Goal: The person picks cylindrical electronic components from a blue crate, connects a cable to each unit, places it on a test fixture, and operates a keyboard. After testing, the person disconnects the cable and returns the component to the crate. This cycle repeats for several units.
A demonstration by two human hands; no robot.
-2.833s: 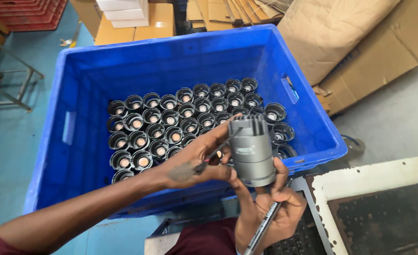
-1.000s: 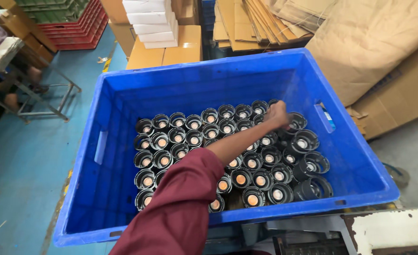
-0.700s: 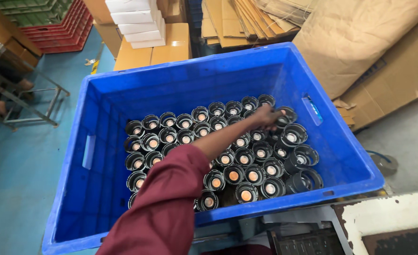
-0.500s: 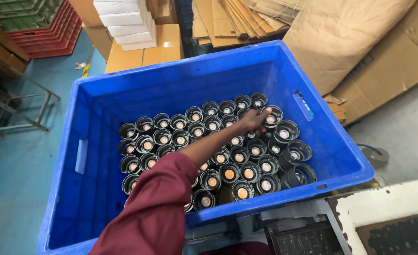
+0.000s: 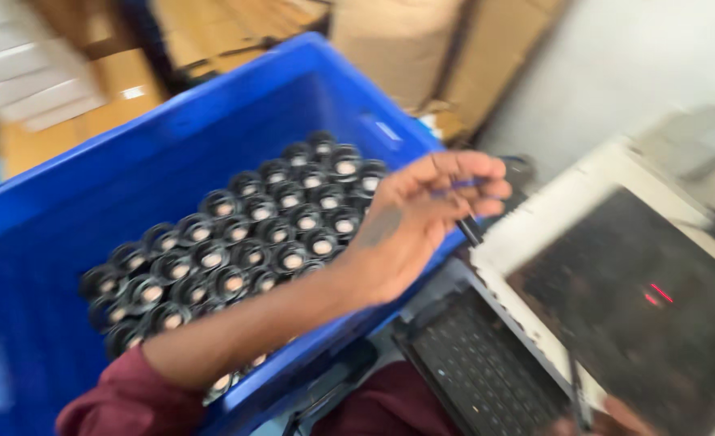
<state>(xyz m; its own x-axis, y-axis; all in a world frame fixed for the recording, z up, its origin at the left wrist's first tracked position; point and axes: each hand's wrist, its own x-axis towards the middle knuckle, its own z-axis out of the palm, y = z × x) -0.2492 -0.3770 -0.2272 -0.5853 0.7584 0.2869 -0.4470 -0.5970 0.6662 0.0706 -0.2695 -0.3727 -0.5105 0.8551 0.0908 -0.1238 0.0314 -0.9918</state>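
Blue plastic crate [image 5: 67, 242] fills the left of the view, packed with dark round cylinder parts [image 5: 244, 242] standing upright in tight rows, pale centres facing up. To the right, a white-framed table [image 5: 535, 218] with a dark panel showing a small red light [image 5: 656, 293]; below it, a black keyboard [image 5: 487, 363]. Cardboard boxes [image 5: 406, 48] stacked behind the crate. Left hand [image 5: 422, 214] is raised palm-up over the crate's near right corner, arm in a maroon sleeve [image 5: 131, 400]; fingers [image 5: 471, 173] loosely curled, holding no part; a thin dark rod, perhaps a pen [image 5: 466, 226], lies across them. Right hand [image 5: 616, 416] barely shows at the bottom edge; its grip cannot be told. Whole frame is motion-blurred. Risk, as judged: the loosely held pen could slip down among the packed parts, or the wrist could clip the crate rim. The crate wall stands between the hand and the table.
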